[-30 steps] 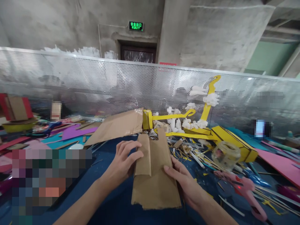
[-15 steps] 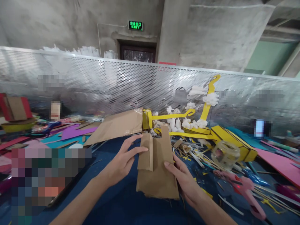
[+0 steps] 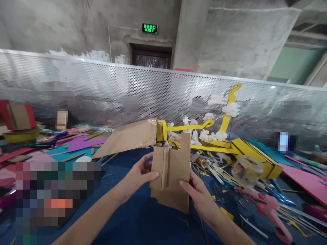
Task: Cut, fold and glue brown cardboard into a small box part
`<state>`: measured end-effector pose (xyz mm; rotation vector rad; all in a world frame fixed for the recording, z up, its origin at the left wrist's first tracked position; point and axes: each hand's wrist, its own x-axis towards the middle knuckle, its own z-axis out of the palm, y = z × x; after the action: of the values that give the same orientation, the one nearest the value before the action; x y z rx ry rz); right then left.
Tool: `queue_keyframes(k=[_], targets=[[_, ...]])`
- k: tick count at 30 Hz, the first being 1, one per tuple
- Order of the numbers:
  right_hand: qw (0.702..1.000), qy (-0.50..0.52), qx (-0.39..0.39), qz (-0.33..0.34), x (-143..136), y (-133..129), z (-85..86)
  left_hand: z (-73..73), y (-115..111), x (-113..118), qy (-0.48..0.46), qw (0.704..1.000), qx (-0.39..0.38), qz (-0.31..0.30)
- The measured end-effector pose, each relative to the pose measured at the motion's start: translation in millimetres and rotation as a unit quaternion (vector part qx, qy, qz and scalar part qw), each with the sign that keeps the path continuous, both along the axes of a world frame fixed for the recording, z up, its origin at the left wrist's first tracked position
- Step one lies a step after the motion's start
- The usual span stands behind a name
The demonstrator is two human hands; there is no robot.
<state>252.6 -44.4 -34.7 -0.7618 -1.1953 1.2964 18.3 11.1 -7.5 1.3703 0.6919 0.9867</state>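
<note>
A piece of brown cardboard (image 3: pixel 176 170) is held up above the blue table between my two hands. It has a raised flap along its left part, a narrow strip sticking up at top right and a ragged lower edge. My left hand (image 3: pixel 143 173) grips the left edge, thumb on the front and fingers behind. On the right edge, my right hand (image 3: pixel 200 194) is closed the same way, its thumb pressed on the front face and its other fingers mostly hidden behind the cardboard.
A pink glue gun (image 3: pixel 268 207) lies at right near a clear jar (image 3: pixel 247 171) and thin sticks. Behind stand yellow cardboard pieces (image 3: pixel 255 156) with white fluff (image 3: pixel 231 109) and a larger cardboard sheet (image 3: pixel 127 136). Purple sheets (image 3: pixel 85 143) lie at left; a perforated metal panel (image 3: pixel 143 88) closes the back.
My left hand has shifted from fingers resting on the front of the flap to a thumb-and-fingers grip on the left edge. The cardboard has turned slightly; my right hand keeps its hold.
</note>
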Motion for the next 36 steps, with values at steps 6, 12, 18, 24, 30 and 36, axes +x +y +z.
queue_keyframes(k=[6, 12, 18, 24, 30, 36], targets=[[0.993, -0.087, 0.055, -0.052, 5.8, -2.8, 8.5, 16.7, -13.1, 3.3, -0.011, 0.998, 0.037, -0.056], [0.988, -0.093, 0.09, -0.084, 8.2, -3.5, 9.1, 17.1, -19.7, 6.4, 0.034, 0.991, 0.121, -0.041], [0.983, -0.095, 0.085, -0.13, 9.6, -1.1, 2.2, 15.6, -25.5, 7.7, 0.08, 0.979, 0.189, -0.008], [0.984, -0.088, 0.09, -0.125, 8.0, -2.7, 3.7, 14.3, -28.8, 7.9, 0.109, 0.969, 0.223, 0.011], [0.972, -0.127, 0.111, -0.161, 9.8, 5.5, 3.8, 13.3, -19.9, 8.2, 0.052, 0.978, 0.194, 0.054], [0.913, -0.359, 0.129, -0.145, 21.8, 6.9, -2.7, 7.6, 0.4, 3.7, -0.024, 0.975, 0.141, 0.168]])
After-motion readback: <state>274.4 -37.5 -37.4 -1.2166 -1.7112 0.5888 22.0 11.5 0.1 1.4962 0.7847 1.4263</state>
